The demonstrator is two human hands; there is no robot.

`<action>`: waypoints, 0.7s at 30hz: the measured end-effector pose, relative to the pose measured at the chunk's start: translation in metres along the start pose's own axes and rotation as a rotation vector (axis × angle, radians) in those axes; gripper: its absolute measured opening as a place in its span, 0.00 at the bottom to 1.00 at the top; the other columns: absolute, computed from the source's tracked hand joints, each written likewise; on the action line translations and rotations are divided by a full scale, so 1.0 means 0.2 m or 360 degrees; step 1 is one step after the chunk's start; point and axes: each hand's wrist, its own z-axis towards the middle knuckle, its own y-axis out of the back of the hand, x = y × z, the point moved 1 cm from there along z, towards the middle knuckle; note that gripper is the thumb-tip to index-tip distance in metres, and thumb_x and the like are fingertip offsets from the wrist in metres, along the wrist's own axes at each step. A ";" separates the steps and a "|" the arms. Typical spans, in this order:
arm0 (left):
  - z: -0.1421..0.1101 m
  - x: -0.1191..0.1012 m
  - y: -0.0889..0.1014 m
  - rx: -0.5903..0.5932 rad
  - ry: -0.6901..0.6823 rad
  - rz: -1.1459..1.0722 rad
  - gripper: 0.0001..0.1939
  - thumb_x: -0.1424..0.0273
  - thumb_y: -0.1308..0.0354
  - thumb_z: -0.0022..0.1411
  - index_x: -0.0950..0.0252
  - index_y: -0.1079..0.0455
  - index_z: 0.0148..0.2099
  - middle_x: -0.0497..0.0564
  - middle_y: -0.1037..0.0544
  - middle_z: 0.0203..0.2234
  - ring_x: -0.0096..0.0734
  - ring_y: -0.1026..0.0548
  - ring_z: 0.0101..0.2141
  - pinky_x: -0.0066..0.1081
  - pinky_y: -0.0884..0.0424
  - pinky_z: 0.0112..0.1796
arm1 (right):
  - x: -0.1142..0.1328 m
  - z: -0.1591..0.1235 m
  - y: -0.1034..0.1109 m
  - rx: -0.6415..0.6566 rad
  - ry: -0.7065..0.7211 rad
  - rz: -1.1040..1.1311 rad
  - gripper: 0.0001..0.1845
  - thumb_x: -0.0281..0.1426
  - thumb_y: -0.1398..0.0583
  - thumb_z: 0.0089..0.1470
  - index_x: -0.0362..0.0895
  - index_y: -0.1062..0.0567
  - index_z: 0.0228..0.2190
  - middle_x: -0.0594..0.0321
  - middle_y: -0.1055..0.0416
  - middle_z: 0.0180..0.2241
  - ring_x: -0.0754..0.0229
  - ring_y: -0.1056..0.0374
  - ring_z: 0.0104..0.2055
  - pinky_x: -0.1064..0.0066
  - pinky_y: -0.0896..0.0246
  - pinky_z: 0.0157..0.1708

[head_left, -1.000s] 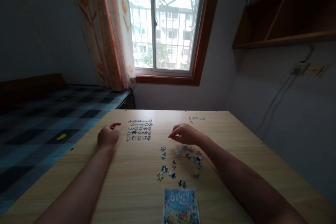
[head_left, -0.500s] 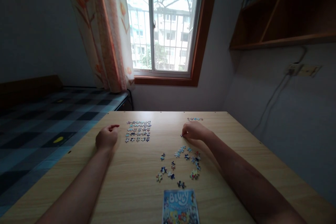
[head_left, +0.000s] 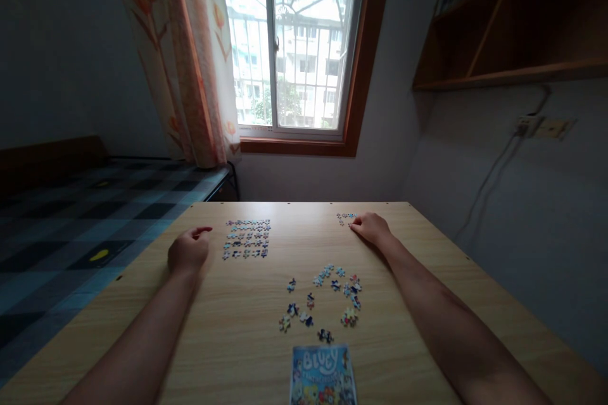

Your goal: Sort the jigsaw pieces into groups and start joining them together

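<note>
Right hand (head_left: 373,228) has carried a jigsaw piece (head_left: 350,225) up the bench (head_left: 228,304), bringing it beside the short far row (head_left: 346,216) | head view: fingertips pinched on it | left hand (head_left: 189,250) loosely half-open, nothing visible in it, beside the laid-out rows (head_left: 247,239).

The bottom edge crops the Bluey picture (head_left: 323,377). The right hand (head_left: 373,228) covers one end of the far row of puzzle pieces (head_left: 351,215), their prints too small to tell
</note>
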 end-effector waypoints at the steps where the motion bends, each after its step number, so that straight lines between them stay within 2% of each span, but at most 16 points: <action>1: 0.00 0.00 0.00 0.0003 0.0001 0.0000 0.17 0.67 0.46 0.59 0.60 0.21 0.47 0.51 0.19 0.35 0.37 0.26 0.31 0.30 0.36 0.32 | 0.00 0.00 -0.01 -0.0028 -0.0010 0.0014 0.15 0.43 0.41 0.57 0.51 0.16 0.37 0.59 0.19 0.40 0.55 0.26 0.42 0.71 0.37 0.38; 5: 0.00 0.01 -0.01 0.0002 0.0004 0.0002 0.18 0.67 0.46 0.59 0.60 0.21 0.47 0.52 0.19 0.35 0.36 0.26 0.30 0.30 0.36 0.32 | -0.02 0.01 -0.03 -0.0102 0.0015 0.0077 0.16 0.42 0.42 0.59 0.52 0.17 0.41 0.62 0.20 0.44 0.57 0.26 0.45 0.71 0.36 0.42; 10: 0.00 0.00 0.00 -0.0002 0.0000 -0.0013 0.17 0.67 0.46 0.58 0.61 0.21 0.46 0.52 0.19 0.35 0.37 0.26 0.31 0.29 0.35 0.33 | -0.04 0.01 -0.04 -0.0081 0.0103 0.0122 0.13 0.40 0.41 0.59 0.54 0.17 0.41 0.65 0.21 0.47 0.58 0.27 0.47 0.72 0.36 0.44; 21: -0.01 -0.02 0.02 -0.0013 -0.0036 0.0005 0.16 0.68 0.45 0.57 0.61 0.20 0.44 0.53 0.18 0.35 0.40 0.25 0.34 0.31 0.34 0.32 | -0.01 0.02 -0.09 -0.0112 0.0076 0.0129 0.16 0.40 0.45 0.63 0.54 0.19 0.45 0.62 0.22 0.47 0.58 0.28 0.47 0.73 0.37 0.44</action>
